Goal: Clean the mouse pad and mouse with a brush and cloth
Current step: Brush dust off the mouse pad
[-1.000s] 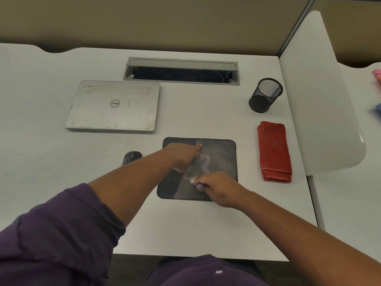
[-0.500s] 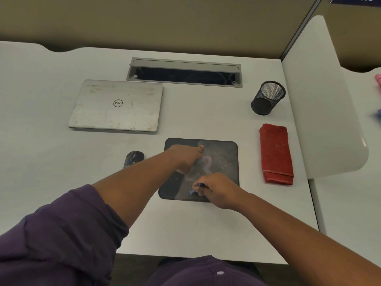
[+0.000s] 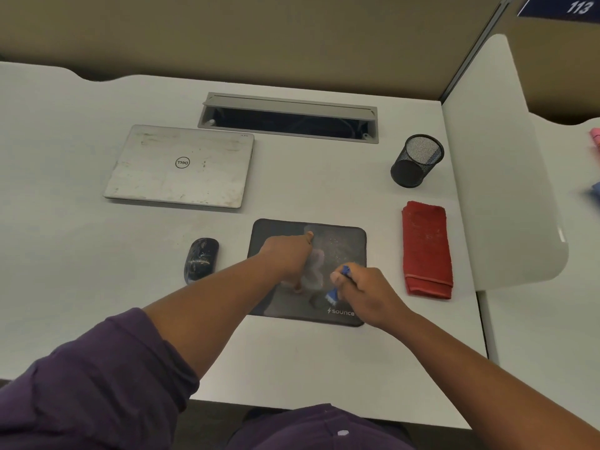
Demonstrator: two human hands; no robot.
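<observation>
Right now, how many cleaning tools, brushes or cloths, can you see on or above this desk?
2. A small blue brush gripped in the right hand over the dark mouse pad, and a folded red cloth lying right of the pad.

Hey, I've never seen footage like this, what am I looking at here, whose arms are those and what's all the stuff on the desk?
This is a person's own view, from a camera worn on the head looking down at a white desk. The right hand grips a small blue brush against a dusty dark mouse pad. The left hand rests on the pad with fingers curled, holding nothing visible. A dusty mouse sits left of the pad, a folded red cloth to its right. Farther back lie a closed Dell laptop and a mesh pen cup.
</observation>
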